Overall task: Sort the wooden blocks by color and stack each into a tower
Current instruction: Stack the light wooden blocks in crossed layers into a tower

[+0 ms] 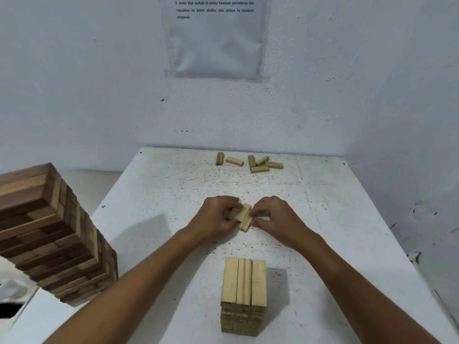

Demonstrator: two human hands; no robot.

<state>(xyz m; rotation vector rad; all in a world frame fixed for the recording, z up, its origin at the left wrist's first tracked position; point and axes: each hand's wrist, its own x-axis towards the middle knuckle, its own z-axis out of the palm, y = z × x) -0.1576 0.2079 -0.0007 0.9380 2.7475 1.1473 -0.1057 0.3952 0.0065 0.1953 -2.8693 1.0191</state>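
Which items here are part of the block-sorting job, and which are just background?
Job: pale blocks held by left hand and right hand; pale tower; dark tower; loose blocks at the table's far edge.
Background: taped sheet.

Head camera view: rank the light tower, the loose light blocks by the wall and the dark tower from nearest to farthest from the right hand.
From the right hand:
1. Light tower, just below it, toward the person.
2. Loose light blocks, beyond it at the table's far edge. The first two are fairly close.
3. Dark tower, far off on the left.
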